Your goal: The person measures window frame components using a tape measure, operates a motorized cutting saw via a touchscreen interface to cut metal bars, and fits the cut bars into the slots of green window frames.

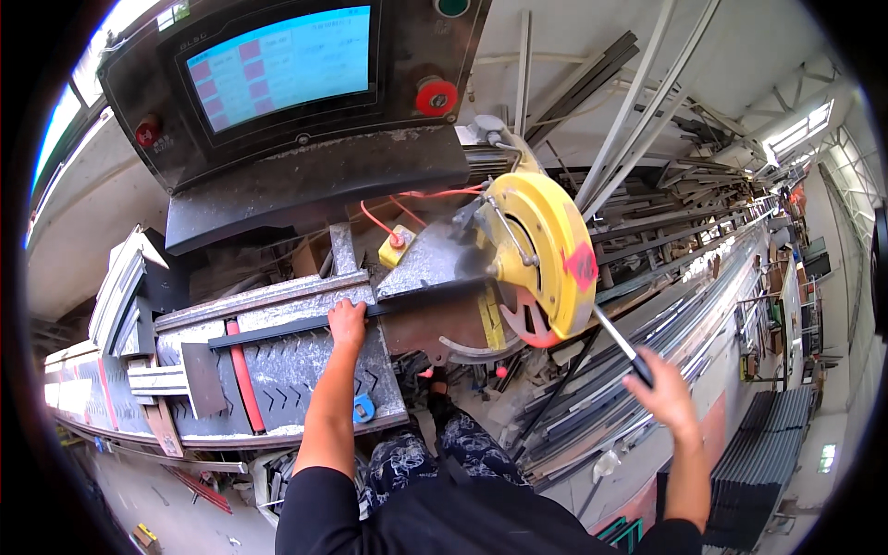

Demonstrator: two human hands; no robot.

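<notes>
Dark grey, the long bar (277, 330) lies along the table (301, 388), in front of its back rail (259, 303), and runs past the right edge toward the yellow saw guard (555, 250); I can't make out just where it ends. My left hand (348, 322) is on it near that right edge, fingers bent over it, though I can't tell whether they pinch or only press. My right hand (659, 387) is closed round the black grip of the saw's lever (618, 338). I judge this to be the steadying step of a cut; the next move calls for the bar held firm against sliding, the lever worked evenly, and my left fingers well away from the blade side. The tape measure (363, 408) sits by the table's front right corner, clear of the bar. Left of my hand, a red strip (242, 379) crosses the table, with an upright grey plate (203, 379) beyond it toward the left edge. Behind the back rail, the yellow box (396, 246) trails an orange cable, and the control screen (282, 69) hangs above. Stacked metal lengths (620, 393) crowd the floor to my right; nothing I see blocks the lever.
</notes>
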